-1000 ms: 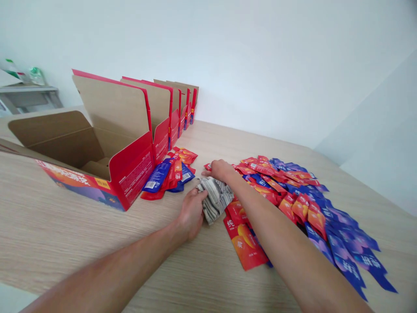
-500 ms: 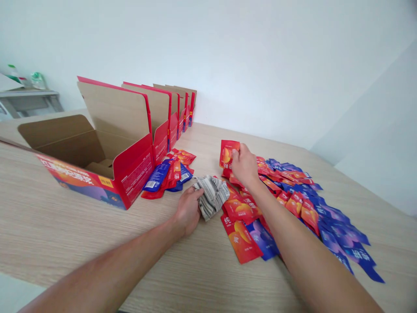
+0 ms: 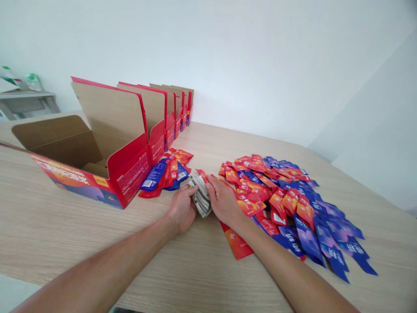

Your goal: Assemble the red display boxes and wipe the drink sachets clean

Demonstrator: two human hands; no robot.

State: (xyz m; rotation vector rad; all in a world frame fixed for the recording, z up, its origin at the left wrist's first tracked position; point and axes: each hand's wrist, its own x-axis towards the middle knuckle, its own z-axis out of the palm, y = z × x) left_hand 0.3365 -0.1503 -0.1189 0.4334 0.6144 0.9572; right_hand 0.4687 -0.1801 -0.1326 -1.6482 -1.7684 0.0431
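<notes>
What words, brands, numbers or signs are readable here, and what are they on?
"纯": appears on red packets in the right-hand pile; the character after it is blurred.
Blue packets there: white characters, too blurred to quote.
Nearest box: large white characters on its front, too blurred; print on its red side, too small.
Blue packet beside the boxes: barcode, digits too small.

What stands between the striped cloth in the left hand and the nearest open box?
A small pile of packets lies between the cloth and the box, beside the box's red side wall, which also stands in the way.
</notes>
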